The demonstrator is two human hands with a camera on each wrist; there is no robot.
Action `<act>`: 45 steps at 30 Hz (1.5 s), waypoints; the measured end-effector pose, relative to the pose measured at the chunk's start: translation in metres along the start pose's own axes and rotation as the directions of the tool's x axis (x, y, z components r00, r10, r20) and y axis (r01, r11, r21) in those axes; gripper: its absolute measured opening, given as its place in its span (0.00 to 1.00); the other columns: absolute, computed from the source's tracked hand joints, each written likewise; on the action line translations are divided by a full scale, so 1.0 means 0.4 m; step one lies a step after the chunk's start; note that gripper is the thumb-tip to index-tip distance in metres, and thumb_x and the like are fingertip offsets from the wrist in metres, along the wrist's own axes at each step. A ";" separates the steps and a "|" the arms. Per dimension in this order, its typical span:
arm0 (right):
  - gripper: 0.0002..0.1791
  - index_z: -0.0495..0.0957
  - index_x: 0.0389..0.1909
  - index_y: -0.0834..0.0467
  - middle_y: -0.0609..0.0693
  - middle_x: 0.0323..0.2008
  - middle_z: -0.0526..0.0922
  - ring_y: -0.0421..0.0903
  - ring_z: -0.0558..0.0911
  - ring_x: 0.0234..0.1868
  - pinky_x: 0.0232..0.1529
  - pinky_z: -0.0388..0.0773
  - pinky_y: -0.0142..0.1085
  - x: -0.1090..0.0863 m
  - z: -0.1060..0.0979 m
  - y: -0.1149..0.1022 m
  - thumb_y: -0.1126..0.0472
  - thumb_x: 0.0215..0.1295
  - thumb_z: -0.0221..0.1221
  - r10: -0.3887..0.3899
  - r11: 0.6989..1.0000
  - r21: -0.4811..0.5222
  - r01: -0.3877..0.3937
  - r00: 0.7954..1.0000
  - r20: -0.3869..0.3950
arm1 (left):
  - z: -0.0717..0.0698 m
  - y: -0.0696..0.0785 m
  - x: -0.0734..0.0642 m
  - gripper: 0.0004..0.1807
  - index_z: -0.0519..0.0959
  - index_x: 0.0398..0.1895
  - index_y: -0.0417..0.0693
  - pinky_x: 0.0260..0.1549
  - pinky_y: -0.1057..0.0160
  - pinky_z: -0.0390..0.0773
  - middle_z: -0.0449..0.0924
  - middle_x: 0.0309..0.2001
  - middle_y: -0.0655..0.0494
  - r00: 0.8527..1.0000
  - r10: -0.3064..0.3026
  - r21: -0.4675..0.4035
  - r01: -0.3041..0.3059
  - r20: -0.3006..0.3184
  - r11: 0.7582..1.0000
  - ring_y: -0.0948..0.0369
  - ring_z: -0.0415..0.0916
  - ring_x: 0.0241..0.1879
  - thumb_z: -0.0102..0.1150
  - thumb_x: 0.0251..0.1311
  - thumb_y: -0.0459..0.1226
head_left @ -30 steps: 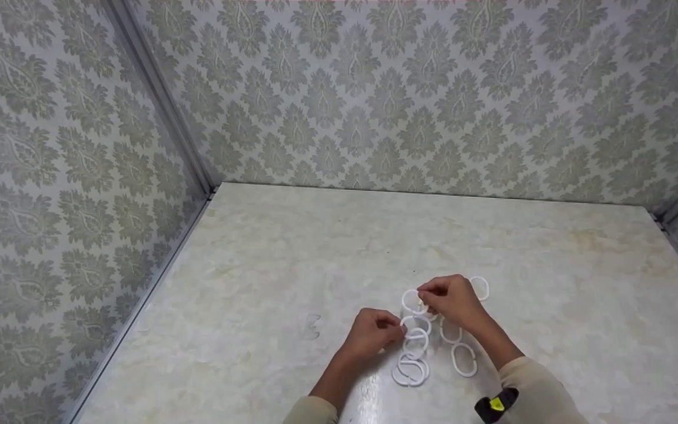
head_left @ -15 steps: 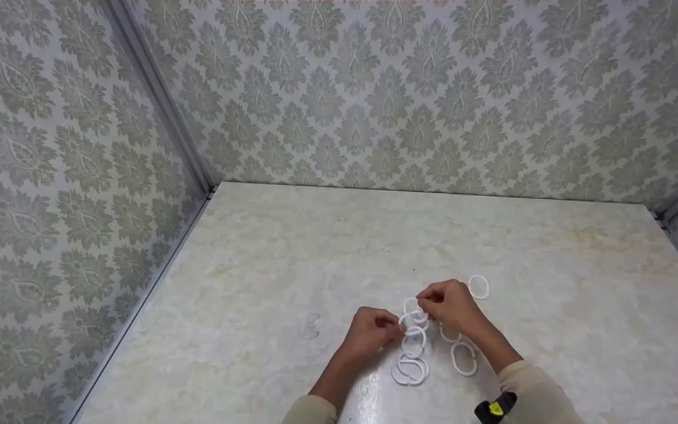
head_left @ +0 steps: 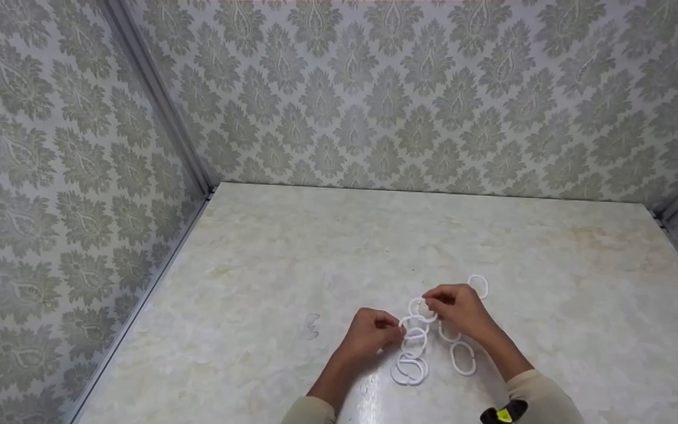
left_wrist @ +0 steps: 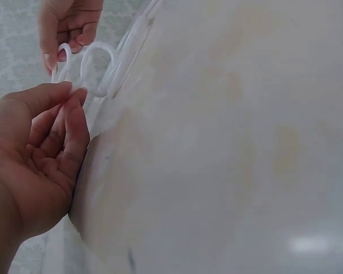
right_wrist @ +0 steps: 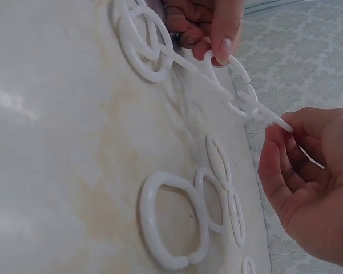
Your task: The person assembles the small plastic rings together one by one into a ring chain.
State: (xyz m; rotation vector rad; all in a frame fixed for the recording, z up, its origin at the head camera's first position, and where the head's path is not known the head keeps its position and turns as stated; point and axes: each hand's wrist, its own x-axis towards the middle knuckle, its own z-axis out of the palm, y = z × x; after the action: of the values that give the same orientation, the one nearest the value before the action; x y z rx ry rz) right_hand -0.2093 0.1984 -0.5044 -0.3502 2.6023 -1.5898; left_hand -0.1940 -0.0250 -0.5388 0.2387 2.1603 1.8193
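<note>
My left hand [head_left: 372, 333] pinches a white oval plastic ring [right_wrist: 241, 69] with a gap in its side, between thumb and fingertips. To the right and a little farther off, my right hand [head_left: 461, 309] holds another white plastic ring [right_wrist: 274, 118] in a thumb-and-finger pinch. This ring hooks into the left hand's ring, seen nearly edge-on in the right wrist view. From the left hand, more joined rings [head_left: 414, 353] trail toward the near edge, the last ones lying overlapped on the table. In the left wrist view the rings bunch up between both hands.
Right of the chain lie loose white rings [head_left: 463, 358], one partly behind my right wrist. A separate ring [head_left: 478, 286] lies beyond that hand. The pale table [head_left: 280, 247] meets patterned walls [head_left: 374, 100] at its back and left sides. A dark band [head_left: 504, 412] circles the right sleeve.
The right hand dips toward the left hand's ring, then draws back slightly to the right with its ring. The left hand stays nearly still, and the loose rings keep their places.
</note>
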 end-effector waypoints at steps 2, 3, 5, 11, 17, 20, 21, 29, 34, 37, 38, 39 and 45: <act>0.10 0.85 0.45 0.69 0.63 0.36 0.87 0.30 0.77 0.30 0.33 0.76 0.25 -0.006 -0.003 0.007 0.68 0.69 0.61 -0.027 1.000 -0.002 0.027 1.000 0.009 | -0.001 0.001 -0.001 0.05 0.87 0.34 0.35 0.23 0.70 0.72 0.79 0.22 0.62 1.000 -0.004 0.008 0.004 0.009 1.000 0.68 0.72 0.21 0.67 0.57 0.30; 0.10 0.85 0.45 0.69 0.64 0.38 0.87 0.29 0.77 0.31 0.35 0.76 0.25 -0.009 -0.003 0.010 0.68 0.69 0.61 -0.040 0.999 -0.002 0.040 0.999 0.011 | -0.001 0.002 -0.002 0.05 0.87 0.34 0.35 0.23 0.70 0.72 0.79 0.23 0.62 1.000 -0.009 0.013 0.009 0.013 1.000 0.68 0.72 0.22 0.67 0.57 0.30; 0.10 0.85 0.45 0.69 0.65 0.42 0.87 0.27 0.77 0.34 0.38 0.76 0.24 -0.015 -0.005 0.014 0.68 0.68 0.62 -0.066 0.998 0.001 0.066 0.998 0.011 | -0.002 0.005 -0.003 0.05 0.87 0.34 0.36 0.24 0.70 0.72 0.80 0.23 0.62 1.000 -0.009 0.013 0.008 0.019 1.000 0.68 0.73 0.22 0.67 0.57 0.31; 0.11 0.84 0.47 0.70 0.68 0.47 0.85 0.26 0.77 0.37 0.40 0.75 0.24 -0.023 -0.012 0.018 0.68 0.70 0.60 -0.097 0.995 0.021 0.096 0.994 0.040 | 0.000 0.006 -0.004 0.06 0.87 0.34 0.35 0.24 0.70 0.72 0.80 0.23 0.61 1.000 -0.001 0.013 0.001 0.027 1.000 0.68 0.73 0.22 0.67 0.57 0.31; 0.11 0.83 0.46 0.71 0.67 0.44 0.85 0.28 0.76 0.35 0.37 0.75 0.24 -0.025 -0.021 0.015 0.68 0.69 0.60 -0.117 0.993 0.034 0.114 0.990 0.078 | 0.001 0.005 -0.007 0.06 0.87 0.35 0.37 0.24 0.70 0.73 0.82 0.24 0.60 0.999 0.000 0.033 -0.002 0.044 0.999 0.67 0.74 0.23 0.67 0.58 0.32; 0.10 0.83 0.45 0.72 0.59 0.39 0.87 0.28 0.77 0.33 0.35 0.75 0.24 -0.026 -0.025 0.015 0.68 0.68 0.62 -0.125 0.992 0.043 0.121 0.989 0.084 | 0.000 0.008 -0.010 0.06 0.87 0.35 0.37 0.24 0.70 0.73 0.81 0.24 0.59 0.998 0.000 0.045 -0.003 0.058 0.999 0.68 0.74 0.22 0.67 0.57 0.32; 0.11 0.83 0.44 0.72 0.55 0.37 0.87 0.29 0.77 0.32 0.34 0.74 0.24 -0.027 -0.026 0.015 0.67 0.67 0.62 -0.124 0.992 0.049 0.120 0.989 0.085 | 0.000 0.009 -0.010 0.05 0.87 0.35 0.38 0.24 0.70 0.73 0.81 0.24 0.59 0.998 -0.002 0.047 -0.001 0.062 0.999 0.68 0.73 0.21 0.68 0.57 0.32; 0.10 0.83 0.44 0.71 0.60 0.38 0.87 0.28 0.79 0.34 0.35 0.75 0.24 -0.023 -0.025 0.007 0.67 0.68 0.62 -0.100 0.995 0.041 0.096 0.988 0.113 | -0.003 0.023 -0.004 0.07 0.88 0.35 0.44 0.24 0.69 0.75 0.84 0.26 0.59 0.998 -0.016 0.092 0.010 0.056 0.996 0.66 0.75 0.22 0.71 0.59 0.39; 0.10 0.83 0.45 0.72 0.68 0.40 0.86 0.28 0.79 0.34 0.34 0.76 0.24 -0.019 -0.023 -0.003 0.69 0.69 0.60 -0.087 0.996 0.048 0.081 0.988 0.129 | 0.008 0.028 0.004 0.07 0.88 0.38 0.43 0.23 0.69 0.74 0.83 0.28 0.58 1.000 -0.017 0.050 0.017 -0.004 0.999 0.65 0.74 0.23 0.69 0.60 0.37; 0.09 0.83 0.44 0.72 0.68 0.40 0.86 0.27 0.79 0.33 0.34 0.76 0.24 -0.018 -0.016 -0.005 0.69 0.68 0.61 -0.097 0.994 0.069 0.088 0.987 0.131 | 0.020 0.027 0.007 0.06 0.88 0.38 0.42 0.26 0.69 0.75 0.85 0.30 0.56 0.999 0.011 0.023 -0.010 -0.038 1.000 0.66 0.76 0.26 0.69 0.60 0.35; 0.09 0.83 0.43 0.72 0.68 0.39 0.86 0.27 0.79 0.33 0.34 0.76 0.24 -0.018 -0.014 -0.006 0.69 0.68 0.62 -0.101 0.993 0.072 0.092 0.986 0.132 | 0.024 0.027 0.008 0.06 0.88 0.37 0.41 0.28 0.70 0.76 0.85 0.31 0.55 0.999 0.029 0.013 -0.028 -0.047 1.000 0.66 0.76 0.27 0.69 0.60 0.34; 0.09 0.83 0.43 0.72 0.67 0.39 0.86 0.27 0.79 0.33 0.35 0.76 0.24 -0.018 -0.012 -0.007 0.68 0.68 0.62 -0.103 0.993 0.072 0.094 0.986 0.134 | 0.028 0.026 0.008 0.06 0.88 0.37 0.40 0.30 0.70 0.77 0.86 0.31 0.54 0.998 0.039 0.003 -0.039 -0.054 0.999 0.67 0.77 0.28 0.69 0.60 0.34; 0.10 0.83 0.43 0.71 0.66 0.38 0.86 0.29 0.79 0.33 0.36 0.76 0.25 -0.013 -0.010 -0.001 0.66 0.69 0.63 -0.084 0.996 0.054 0.077 0.986 0.143 | 0.040 0.019 0.010 0.06 0.88 0.37 0.37 0.34 0.71 0.78 0.87 0.32 0.48 0.995 0.069 -0.054 -0.072 -0.069 0.996 0.66 0.78 0.30 0.69 0.60 0.32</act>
State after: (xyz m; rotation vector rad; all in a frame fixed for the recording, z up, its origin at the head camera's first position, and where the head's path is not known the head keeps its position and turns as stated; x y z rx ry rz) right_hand -0.2049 0.2029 -0.5025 -0.5518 2.4666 -1.5833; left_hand -0.1929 -0.0075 -0.5343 0.2476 2.1670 1.9507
